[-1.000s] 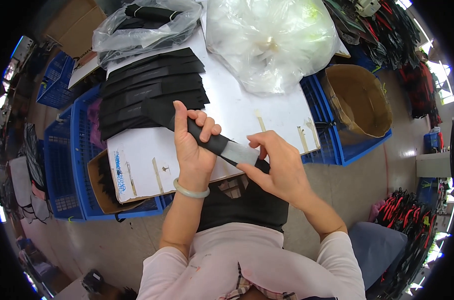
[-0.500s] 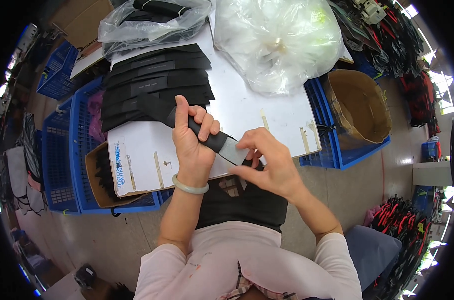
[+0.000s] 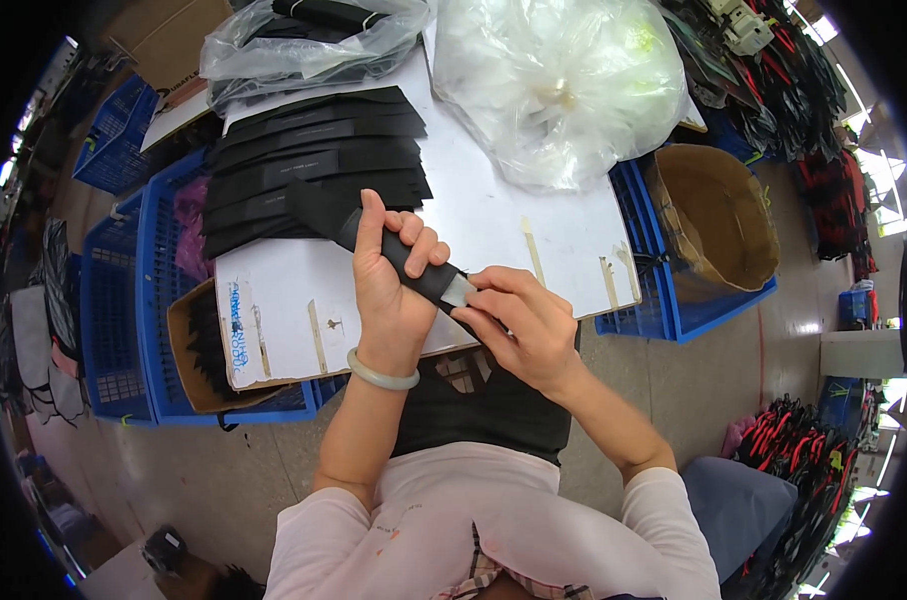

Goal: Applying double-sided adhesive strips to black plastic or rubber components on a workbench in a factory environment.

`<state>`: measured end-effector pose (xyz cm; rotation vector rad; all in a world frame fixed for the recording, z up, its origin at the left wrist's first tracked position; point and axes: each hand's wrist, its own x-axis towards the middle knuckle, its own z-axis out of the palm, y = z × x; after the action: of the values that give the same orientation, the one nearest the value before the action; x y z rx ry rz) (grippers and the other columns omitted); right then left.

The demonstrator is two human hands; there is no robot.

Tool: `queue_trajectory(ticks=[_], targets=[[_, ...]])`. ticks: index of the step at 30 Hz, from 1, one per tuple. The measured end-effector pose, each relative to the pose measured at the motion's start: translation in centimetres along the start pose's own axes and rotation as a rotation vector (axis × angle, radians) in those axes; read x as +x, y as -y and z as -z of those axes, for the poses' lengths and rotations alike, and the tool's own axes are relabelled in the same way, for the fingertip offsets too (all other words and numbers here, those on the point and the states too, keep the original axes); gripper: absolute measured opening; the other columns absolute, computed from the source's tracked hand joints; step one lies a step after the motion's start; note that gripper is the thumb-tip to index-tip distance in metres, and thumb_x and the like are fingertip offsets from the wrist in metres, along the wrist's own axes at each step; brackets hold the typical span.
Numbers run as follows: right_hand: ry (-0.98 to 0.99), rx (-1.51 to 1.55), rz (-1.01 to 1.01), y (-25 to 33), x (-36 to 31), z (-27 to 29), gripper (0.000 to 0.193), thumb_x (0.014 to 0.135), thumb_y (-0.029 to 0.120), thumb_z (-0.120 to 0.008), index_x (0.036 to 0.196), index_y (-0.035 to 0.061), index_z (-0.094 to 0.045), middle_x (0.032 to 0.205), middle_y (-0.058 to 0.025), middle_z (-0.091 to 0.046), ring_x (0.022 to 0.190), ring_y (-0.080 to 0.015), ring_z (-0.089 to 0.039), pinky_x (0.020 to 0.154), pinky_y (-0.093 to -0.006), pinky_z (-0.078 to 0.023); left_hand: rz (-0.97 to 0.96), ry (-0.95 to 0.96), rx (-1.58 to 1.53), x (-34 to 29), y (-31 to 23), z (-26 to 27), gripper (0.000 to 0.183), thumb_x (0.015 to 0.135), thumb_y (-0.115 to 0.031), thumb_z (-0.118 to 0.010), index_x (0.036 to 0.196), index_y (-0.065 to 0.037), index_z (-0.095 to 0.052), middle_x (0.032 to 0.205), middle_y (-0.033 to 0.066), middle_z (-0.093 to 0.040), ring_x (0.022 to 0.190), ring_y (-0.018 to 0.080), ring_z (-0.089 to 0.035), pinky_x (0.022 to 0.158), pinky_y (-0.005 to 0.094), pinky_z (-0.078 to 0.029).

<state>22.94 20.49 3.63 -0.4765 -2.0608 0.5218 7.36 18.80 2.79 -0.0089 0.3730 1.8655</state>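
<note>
My left hand [image 3: 399, 265], with a pale bangle [image 3: 382, 376] at its wrist, is wrapped round a flat black fabric sleeve [image 3: 429, 282] above the table's near edge. The sleeve's far end reaches up left over a row of similar black fabric pieces [image 3: 304, 172]. A pale grey, stiff-looking strip [image 3: 460, 291] shows at the sleeve's near end. My right hand [image 3: 526, 325] is closed, pinching that strip between thumb and fingers, close to the left hand's little finger. How deep the strip sits inside the sleeve is hidden.
On the white table [image 3: 474, 215] stand a large clear plastic bag [image 3: 559, 90] and an opened bag [image 3: 314, 60] with black pieces. Blue crates [image 3: 119, 320] flank it on the left. At the right, a blue crate [image 3: 724, 312] holds a brown cardboard bin [image 3: 714, 215].
My right hand has moved left and slightly up, closer to my left hand. Less of the pale strip shows outside the black sleeve. The left hand keeps its grip, nearly still.
</note>
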Motion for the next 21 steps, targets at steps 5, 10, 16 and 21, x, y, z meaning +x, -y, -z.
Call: queue_trajectory(ticks=[5,10,16,21], targets=[[-0.099,-0.060,0.094,-0.2,-0.2,-0.8,0.021,0.070,-0.002,-0.080,0.087,-0.0008,-0.068,0.089,-0.0112,-0.065,0.064,-0.0190,-0.064,0.054,-0.0263,-0.051,0.140,-0.101,-0.108,-0.4,0.7,-0.4,0.037,0.095,-0.041,-0.062,0.072,-0.013,-0.051,0.063,-0.0012,-0.043,0.045,0.0089,-0.035,0.052,0.0260,-0.039],[0.023,-0.120,0.070,-0.2,-0.3,-0.4,0.029,0.071,0.016,-0.082,0.097,0.0077,-0.071,0.097,-0.0114,-0.060,0.079,-0.0240,-0.060,0.064,-0.0331,-0.052,0.109,-0.112,-0.076,-0.2,0.0,-0.2,0.038,0.094,-0.042,-0.063,0.073,-0.014,-0.051,0.063,-0.0014,-0.043,0.046,0.0085,-0.035,0.051,0.0254,-0.038],[0.177,-0.151,-0.031,-0.2,-0.8,-0.6,0.037,0.071,0.032,-0.079,0.103,0.0140,-0.072,0.098,-0.0093,-0.058,0.082,-0.0234,-0.056,0.065,-0.0345,-0.046,0.062,-0.075,-0.061,-0.3,0.0,-0.5,0.038,0.095,-0.043,-0.061,0.074,-0.013,-0.052,0.064,-0.0014,-0.044,0.045,0.0087,-0.035,0.050,0.0258,-0.038],[0.218,-0.139,-0.063,-0.5,-1.2,-0.8,0.037,0.072,0.033,-0.078,0.104,0.0148,-0.072,0.095,-0.0079,-0.057,0.077,-0.0223,-0.054,0.063,-0.0341,-0.043,0.039,-0.003,-0.044,-0.3,-0.1,0.1,0.037,0.098,-0.040,-0.057,0.075,-0.012,-0.050,0.065,-0.0011,-0.045,0.044,0.0088,-0.035,0.049,0.0263,-0.038]])
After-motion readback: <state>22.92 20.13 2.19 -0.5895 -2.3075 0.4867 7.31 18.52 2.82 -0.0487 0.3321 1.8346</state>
